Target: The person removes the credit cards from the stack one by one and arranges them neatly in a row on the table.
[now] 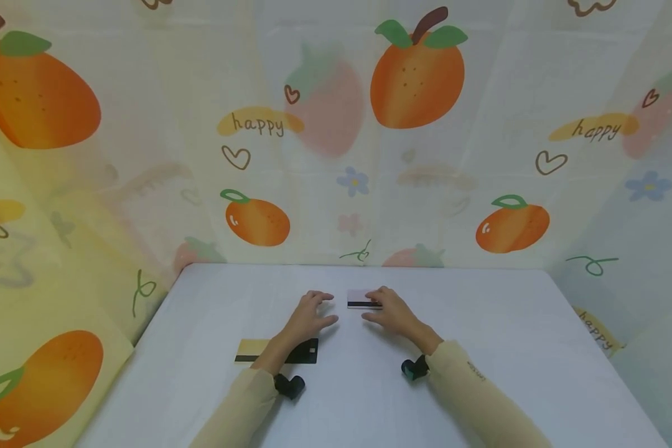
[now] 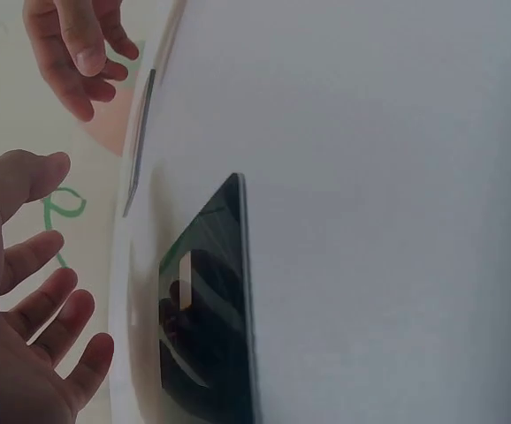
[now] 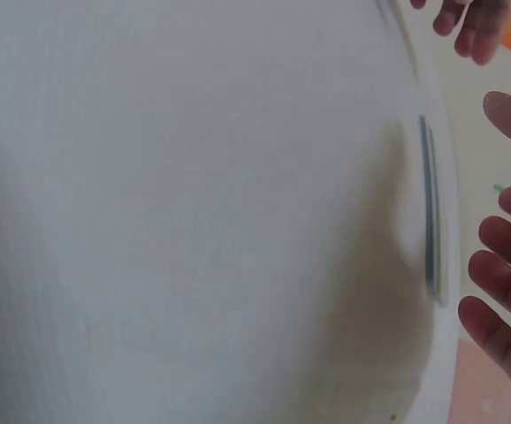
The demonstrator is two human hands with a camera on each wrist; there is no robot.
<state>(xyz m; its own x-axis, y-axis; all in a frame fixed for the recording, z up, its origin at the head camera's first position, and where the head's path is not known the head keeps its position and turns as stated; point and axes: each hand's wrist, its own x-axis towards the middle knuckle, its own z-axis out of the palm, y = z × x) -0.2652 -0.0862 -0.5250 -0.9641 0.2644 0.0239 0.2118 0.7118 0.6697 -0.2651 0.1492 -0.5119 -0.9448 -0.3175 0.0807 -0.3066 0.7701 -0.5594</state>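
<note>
There's "happy" on the backdrop (image 1: 325, 218), the pale striped card (image 1: 355, 297) lies lengthwise left to right, left hand (image 1: 306, 318) and right hand (image 1: 396, 314) holding fingers wide!

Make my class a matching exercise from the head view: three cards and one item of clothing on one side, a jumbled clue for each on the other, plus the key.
Column one
1. gold card
2. black card
3. pale card
4. right sleeve

Column two
A. carries dark lettering
B. partly hidden by the right hand
C. the leftmost of the cards
D. shows a small light square

Right pairs
1-C, 2-D, 3-B, 4-A
</note>
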